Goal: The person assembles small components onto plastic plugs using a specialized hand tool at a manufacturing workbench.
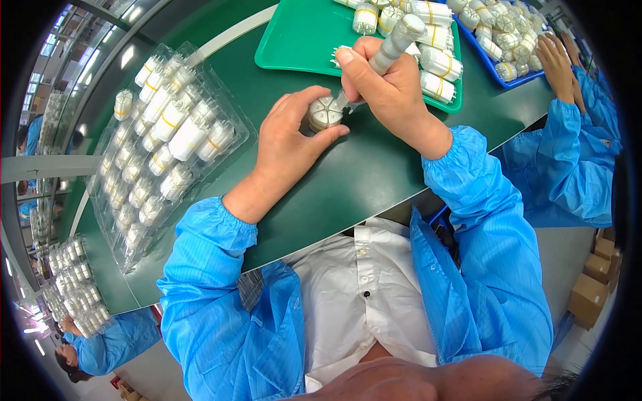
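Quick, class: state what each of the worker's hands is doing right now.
Left hand: closed around a small round cream part on the green table.
Right hand: closed on a grey pen-like tool.

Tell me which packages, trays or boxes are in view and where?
Clear plastic blister tray: left of the hands, holding white cylinders.
Green tray: top centre, flat, rectangular.
Blue bin: top right, heaped with parts.
Brown cardboard boxes: right edge, on the floor.

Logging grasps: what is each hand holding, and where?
Left hand grips the small round part by its sides on the table. Right hand grips the pen-like tool mid-shaft.
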`<action>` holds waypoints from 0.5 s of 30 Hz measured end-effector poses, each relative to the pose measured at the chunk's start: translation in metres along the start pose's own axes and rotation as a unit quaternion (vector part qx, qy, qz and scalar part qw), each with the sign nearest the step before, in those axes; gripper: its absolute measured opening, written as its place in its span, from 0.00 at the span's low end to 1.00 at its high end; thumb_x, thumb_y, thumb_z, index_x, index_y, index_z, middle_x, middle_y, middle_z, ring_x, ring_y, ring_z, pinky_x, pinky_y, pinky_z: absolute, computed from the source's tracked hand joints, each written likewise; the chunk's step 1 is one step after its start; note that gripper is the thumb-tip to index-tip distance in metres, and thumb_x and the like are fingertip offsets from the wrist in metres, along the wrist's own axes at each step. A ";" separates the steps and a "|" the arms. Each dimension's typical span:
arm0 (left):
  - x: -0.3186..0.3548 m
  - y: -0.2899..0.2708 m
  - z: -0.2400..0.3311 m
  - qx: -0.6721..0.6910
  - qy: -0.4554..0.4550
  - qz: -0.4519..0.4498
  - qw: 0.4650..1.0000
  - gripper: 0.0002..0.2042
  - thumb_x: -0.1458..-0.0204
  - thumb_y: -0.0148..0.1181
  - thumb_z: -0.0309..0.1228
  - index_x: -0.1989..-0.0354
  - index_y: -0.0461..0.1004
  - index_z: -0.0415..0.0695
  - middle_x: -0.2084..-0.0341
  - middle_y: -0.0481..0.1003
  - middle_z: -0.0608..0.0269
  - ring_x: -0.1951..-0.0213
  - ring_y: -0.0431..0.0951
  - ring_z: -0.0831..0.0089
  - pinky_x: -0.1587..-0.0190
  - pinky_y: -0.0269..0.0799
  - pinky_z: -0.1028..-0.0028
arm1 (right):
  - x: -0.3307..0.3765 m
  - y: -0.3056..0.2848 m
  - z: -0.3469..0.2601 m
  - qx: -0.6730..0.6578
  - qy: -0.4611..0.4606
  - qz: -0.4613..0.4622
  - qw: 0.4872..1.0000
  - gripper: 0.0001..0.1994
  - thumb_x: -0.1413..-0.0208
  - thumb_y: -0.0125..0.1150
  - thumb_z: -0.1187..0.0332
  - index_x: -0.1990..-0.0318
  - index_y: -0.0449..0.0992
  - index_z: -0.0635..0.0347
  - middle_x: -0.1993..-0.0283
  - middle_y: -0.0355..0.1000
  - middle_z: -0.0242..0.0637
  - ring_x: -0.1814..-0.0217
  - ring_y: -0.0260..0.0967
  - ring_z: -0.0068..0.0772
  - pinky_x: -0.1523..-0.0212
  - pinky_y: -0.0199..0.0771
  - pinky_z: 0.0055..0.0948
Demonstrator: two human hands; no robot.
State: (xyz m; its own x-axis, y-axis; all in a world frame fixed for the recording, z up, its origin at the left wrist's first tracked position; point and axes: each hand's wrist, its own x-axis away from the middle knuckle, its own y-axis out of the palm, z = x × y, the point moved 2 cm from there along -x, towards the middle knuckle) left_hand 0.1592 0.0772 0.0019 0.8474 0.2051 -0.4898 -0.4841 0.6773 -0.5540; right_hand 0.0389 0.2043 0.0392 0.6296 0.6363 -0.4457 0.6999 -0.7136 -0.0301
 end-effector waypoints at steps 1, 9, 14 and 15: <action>0.001 0.001 0.001 0.019 -0.017 -0.007 1.000 0.27 0.63 0.79 0.32 0.51 0.75 0.45 0.61 0.78 0.58 0.59 0.77 0.58 0.58 0.75 0.64 | 0.000 0.000 0.000 0.006 0.001 -0.001 1.000 0.17 0.35 0.59 0.64 0.76 0.67 0.58 0.83 0.66 0.26 0.79 0.64 0.13 0.79 0.61 0.21; 0.001 0.003 -0.001 -0.011 0.039 0.016 0.999 0.27 0.64 0.80 0.32 0.53 0.74 0.43 0.63 0.76 0.58 0.62 0.76 0.59 0.61 0.74 0.65 | 0.007 0.009 -0.005 0.170 -0.108 -0.025 0.979 0.16 0.34 0.57 0.67 0.77 0.66 0.59 0.81 0.65 0.26 0.79 0.60 0.14 0.78 0.58 0.20; 0.002 0.002 0.000 -0.015 0.030 0.013 0.999 0.27 0.65 0.80 0.31 0.54 0.74 0.42 0.66 0.73 0.58 0.65 0.75 0.61 0.63 0.74 0.66 | 0.005 0.012 -0.007 0.211 -0.107 -0.039 0.971 0.16 0.35 0.57 0.69 0.77 0.65 0.58 0.81 0.64 0.27 0.78 0.58 0.15 0.77 0.58 0.22; 0.003 0.002 0.001 -0.011 0.004 0.007 1.000 0.28 0.64 0.79 0.30 0.52 0.73 0.42 0.64 0.74 0.58 0.65 0.76 0.62 0.62 0.75 0.67 | 0.005 0.010 -0.005 0.211 -0.108 -0.039 0.971 0.16 0.35 0.57 0.69 0.77 0.65 0.58 0.81 0.64 0.27 0.78 0.58 0.15 0.77 0.58 0.22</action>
State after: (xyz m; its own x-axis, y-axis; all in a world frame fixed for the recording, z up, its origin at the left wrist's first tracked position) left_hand 0.1612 0.0797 -0.0002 0.8385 0.2090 -0.5033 -0.5013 0.6580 -0.5619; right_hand 0.0510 0.2014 0.0408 0.4634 0.6489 -0.6034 0.5131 -0.7517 -0.4143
